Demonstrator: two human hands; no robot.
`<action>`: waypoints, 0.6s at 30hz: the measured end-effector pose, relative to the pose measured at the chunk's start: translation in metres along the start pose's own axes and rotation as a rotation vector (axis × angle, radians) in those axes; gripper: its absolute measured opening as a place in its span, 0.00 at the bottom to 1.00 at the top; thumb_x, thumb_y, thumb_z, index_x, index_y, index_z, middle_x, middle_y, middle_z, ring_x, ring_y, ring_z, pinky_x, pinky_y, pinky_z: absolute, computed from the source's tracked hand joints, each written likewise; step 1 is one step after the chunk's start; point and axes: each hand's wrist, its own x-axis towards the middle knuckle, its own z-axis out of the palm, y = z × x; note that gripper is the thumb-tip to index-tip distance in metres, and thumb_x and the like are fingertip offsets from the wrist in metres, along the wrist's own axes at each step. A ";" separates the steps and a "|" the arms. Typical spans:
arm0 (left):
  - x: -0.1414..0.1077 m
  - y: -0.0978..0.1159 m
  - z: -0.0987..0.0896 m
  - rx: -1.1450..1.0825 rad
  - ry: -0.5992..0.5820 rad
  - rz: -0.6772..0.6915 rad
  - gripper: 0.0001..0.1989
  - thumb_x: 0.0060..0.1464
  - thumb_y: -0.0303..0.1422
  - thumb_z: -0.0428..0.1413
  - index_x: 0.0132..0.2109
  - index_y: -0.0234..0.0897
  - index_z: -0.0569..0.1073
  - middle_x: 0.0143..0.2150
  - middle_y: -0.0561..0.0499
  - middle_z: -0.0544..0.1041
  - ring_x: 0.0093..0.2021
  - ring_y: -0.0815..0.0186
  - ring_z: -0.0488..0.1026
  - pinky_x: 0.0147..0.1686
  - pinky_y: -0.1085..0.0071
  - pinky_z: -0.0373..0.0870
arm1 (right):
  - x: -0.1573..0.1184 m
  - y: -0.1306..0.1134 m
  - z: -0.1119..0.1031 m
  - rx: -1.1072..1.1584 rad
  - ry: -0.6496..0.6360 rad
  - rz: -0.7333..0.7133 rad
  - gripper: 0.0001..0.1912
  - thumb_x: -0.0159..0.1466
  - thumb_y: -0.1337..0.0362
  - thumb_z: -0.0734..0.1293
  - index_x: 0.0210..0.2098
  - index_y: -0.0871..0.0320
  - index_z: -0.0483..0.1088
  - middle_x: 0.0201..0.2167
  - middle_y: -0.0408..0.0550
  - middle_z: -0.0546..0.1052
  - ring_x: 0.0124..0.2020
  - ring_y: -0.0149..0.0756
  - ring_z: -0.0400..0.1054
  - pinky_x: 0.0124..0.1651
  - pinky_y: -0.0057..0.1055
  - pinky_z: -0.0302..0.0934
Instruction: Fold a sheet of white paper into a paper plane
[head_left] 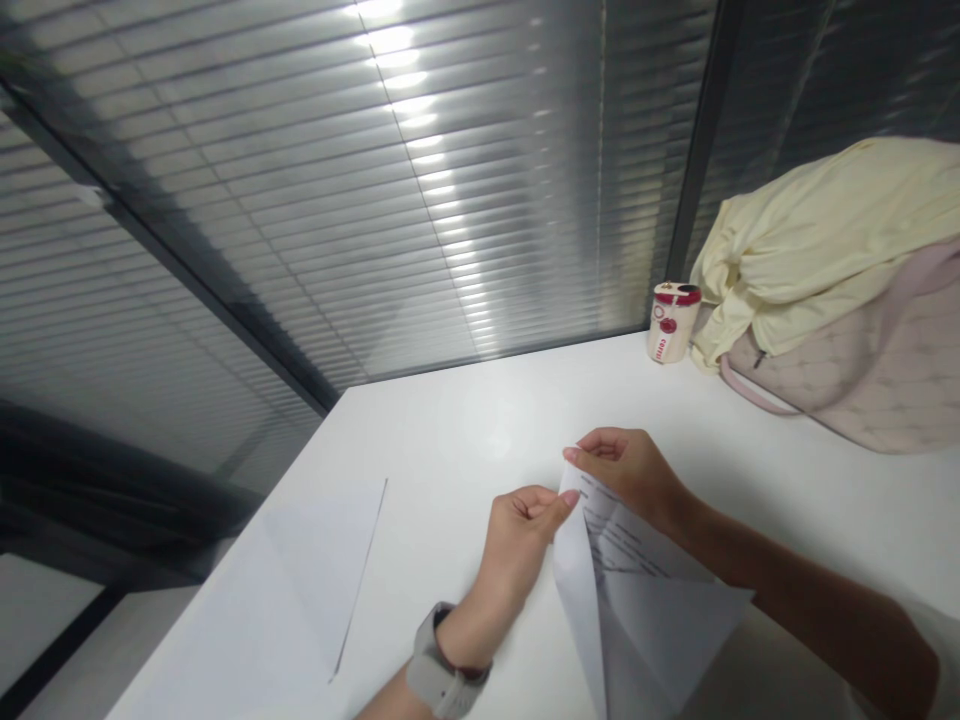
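Observation:
A sheet of printed paper [645, 620], partly folded, is held up over the white table between both my hands. My left hand [521, 535], with a grey watch [442, 665] on the wrist, pinches the paper's left edge near its top, thumb on the near side. Slightly higher and to the right, my right hand [626, 475] grips the top corner between thumb and fingers. Lines of dark print show on the inner face, and creased flaps hang below. The paper's lower end runs out of view.
White paper [300, 590] lies flat at the left of the table [465, 430]. A cream and red cup [673, 325] stands at the back right, beside a pink quilted bag [885, 370] with a pale yellow cloth [840, 240] over it. Glass with blinds [480, 200] borders the table's far edge.

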 end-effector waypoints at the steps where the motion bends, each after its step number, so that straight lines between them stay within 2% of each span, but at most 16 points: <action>1: 0.000 -0.001 0.001 0.000 0.010 0.002 0.25 0.36 0.51 0.65 0.18 0.34 0.67 0.15 0.61 0.53 0.19 0.75 0.46 0.21 0.74 0.41 | 0.000 0.000 0.001 0.001 0.005 0.000 0.12 0.51 0.56 0.70 0.22 0.59 0.71 0.19 0.44 0.75 0.22 0.33 0.67 0.25 0.28 0.59; 5: -0.001 -0.005 0.002 0.027 0.045 0.028 0.24 0.38 0.51 0.64 0.20 0.33 0.68 0.16 0.61 0.52 0.19 0.75 0.45 0.20 0.74 0.40 | 0.000 0.000 0.000 0.006 0.016 -0.009 0.12 0.52 0.56 0.70 0.23 0.60 0.71 0.20 0.44 0.75 0.23 0.34 0.67 0.26 0.29 0.59; 7: -0.003 -0.006 0.001 0.023 0.010 0.009 0.24 0.39 0.51 0.64 0.20 0.33 0.69 0.16 0.61 0.53 0.19 0.75 0.46 0.20 0.75 0.41 | 0.000 0.000 -0.001 0.010 0.017 -0.019 0.13 0.52 0.55 0.70 0.23 0.59 0.72 0.20 0.44 0.75 0.23 0.34 0.68 0.26 0.29 0.60; 11: -0.009 -0.006 -0.002 -0.052 -0.097 -0.084 0.22 0.38 0.48 0.66 0.22 0.32 0.72 0.17 0.56 0.65 0.18 0.74 0.56 0.20 0.76 0.49 | 0.003 0.000 -0.004 0.027 0.037 -0.003 0.14 0.52 0.54 0.71 0.24 0.60 0.72 0.21 0.45 0.76 0.23 0.35 0.69 0.25 0.29 0.60; 15: -0.011 -0.006 -0.002 -0.095 -0.083 -0.116 0.20 0.38 0.46 0.67 0.22 0.31 0.75 0.21 0.51 0.73 0.21 0.70 0.65 0.23 0.74 0.58 | 0.003 0.000 -0.004 0.014 0.042 -0.013 0.13 0.52 0.55 0.70 0.25 0.59 0.72 0.22 0.46 0.77 0.24 0.36 0.70 0.26 0.29 0.61; 18: -0.009 -0.006 0.000 -0.113 -0.063 -0.125 0.19 0.36 0.44 0.68 0.21 0.32 0.75 0.19 0.51 0.73 0.21 0.70 0.65 0.23 0.75 0.58 | 0.003 0.000 -0.003 0.005 0.053 -0.024 0.13 0.53 0.55 0.70 0.25 0.60 0.72 0.23 0.47 0.77 0.26 0.37 0.70 0.28 0.30 0.63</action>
